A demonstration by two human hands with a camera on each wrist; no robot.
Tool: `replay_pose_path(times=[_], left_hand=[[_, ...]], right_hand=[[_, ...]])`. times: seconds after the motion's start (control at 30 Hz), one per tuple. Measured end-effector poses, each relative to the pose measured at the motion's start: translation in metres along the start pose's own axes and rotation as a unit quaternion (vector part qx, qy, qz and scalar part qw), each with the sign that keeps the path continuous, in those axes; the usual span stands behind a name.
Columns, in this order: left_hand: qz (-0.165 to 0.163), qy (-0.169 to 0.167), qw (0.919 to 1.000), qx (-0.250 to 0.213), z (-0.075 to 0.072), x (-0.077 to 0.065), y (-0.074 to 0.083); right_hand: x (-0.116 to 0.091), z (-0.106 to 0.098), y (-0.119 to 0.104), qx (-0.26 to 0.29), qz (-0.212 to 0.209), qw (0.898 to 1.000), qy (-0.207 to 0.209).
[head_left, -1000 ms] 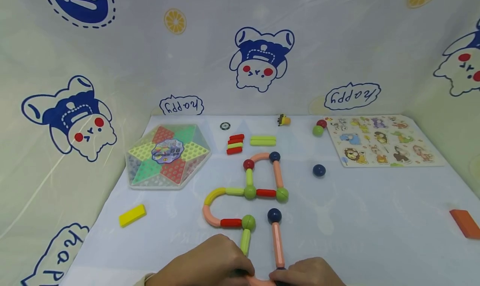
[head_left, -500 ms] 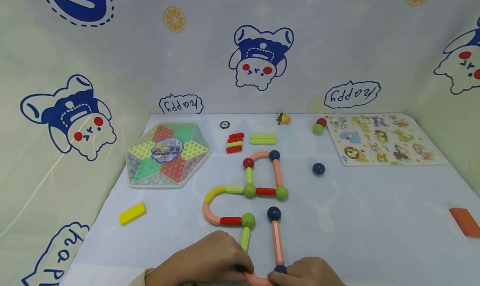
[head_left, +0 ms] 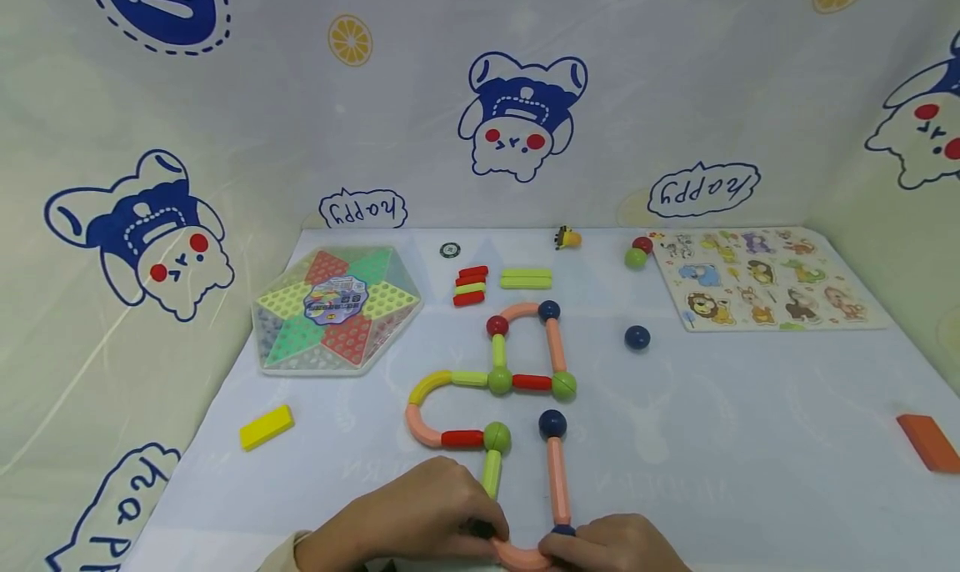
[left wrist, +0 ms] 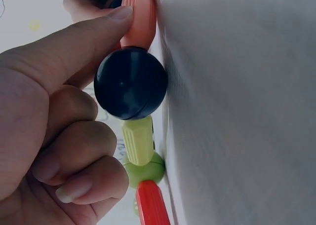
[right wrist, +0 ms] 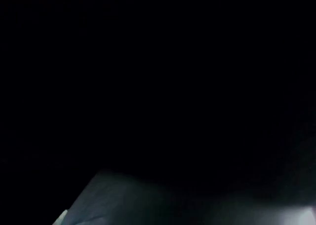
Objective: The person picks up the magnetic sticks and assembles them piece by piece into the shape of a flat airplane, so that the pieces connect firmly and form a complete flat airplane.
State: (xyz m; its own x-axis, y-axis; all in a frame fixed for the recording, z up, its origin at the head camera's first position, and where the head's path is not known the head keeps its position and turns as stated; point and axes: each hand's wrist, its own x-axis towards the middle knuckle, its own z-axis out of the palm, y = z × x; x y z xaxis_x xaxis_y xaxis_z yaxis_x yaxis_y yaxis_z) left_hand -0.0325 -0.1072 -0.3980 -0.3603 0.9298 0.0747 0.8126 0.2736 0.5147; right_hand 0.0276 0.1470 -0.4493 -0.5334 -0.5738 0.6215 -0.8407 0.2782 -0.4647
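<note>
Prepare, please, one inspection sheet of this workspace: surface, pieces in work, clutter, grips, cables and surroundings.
Surface: white tabletop, faintly patterned.
Job's things: rod-and-ball chain; pink curved rod, meeting a dark ball in the left wrist view.
Clutter: hexagonal game board, animal puzzle board, yellow block, orange block, loose blue ball.
Left grip: pinches the pink curved rod.
Right grip: holds its other end, fingertips partly hidden; right wrist view nearly black.
Cables: nothing seen.
Surroundings: white backdrop with cartoon prints.

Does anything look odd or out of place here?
Yes: the right wrist view is nearly black, so the right hand is indiscernible there. In the head view, the blue-outlined cartoon figures on the white backdrop appear upside down.
</note>
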Motion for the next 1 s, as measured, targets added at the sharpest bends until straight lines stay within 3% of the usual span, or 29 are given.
replay_pose_path(times=[0.23,0.67,0.77,0.87,1.0], left_hand=[[-0.005,0.01,0.9999,0.006,0.003,-0.002,-0.003],[-0.018,0.019,0.9996,-0.012,0.0,-0.004,-0.001],[-0.049,0.023,0.9984,-0.015,-0.016,-0.005,-0.007],[-0.115,0.045,0.9921,-0.018,-0.048,-0.005,-0.027],[-0.211,0.121,0.9699,-0.004,-0.095,-0.001,-0.074]], right_hand=[[-0.002,0.002,-0.002,0.001,0.031,1.0,0.003],[-0.002,-0.002,-0.003,-0.009,0.031,0.999,-0.009],[-0.001,-0.003,-0.002,-0.022,0.018,0.999,-0.015],[0.0,-0.004,0.0,-0.034,0.008,0.999,-0.024],[0.001,-0.004,0.002,-0.032,0.008,0.999,-0.033]])
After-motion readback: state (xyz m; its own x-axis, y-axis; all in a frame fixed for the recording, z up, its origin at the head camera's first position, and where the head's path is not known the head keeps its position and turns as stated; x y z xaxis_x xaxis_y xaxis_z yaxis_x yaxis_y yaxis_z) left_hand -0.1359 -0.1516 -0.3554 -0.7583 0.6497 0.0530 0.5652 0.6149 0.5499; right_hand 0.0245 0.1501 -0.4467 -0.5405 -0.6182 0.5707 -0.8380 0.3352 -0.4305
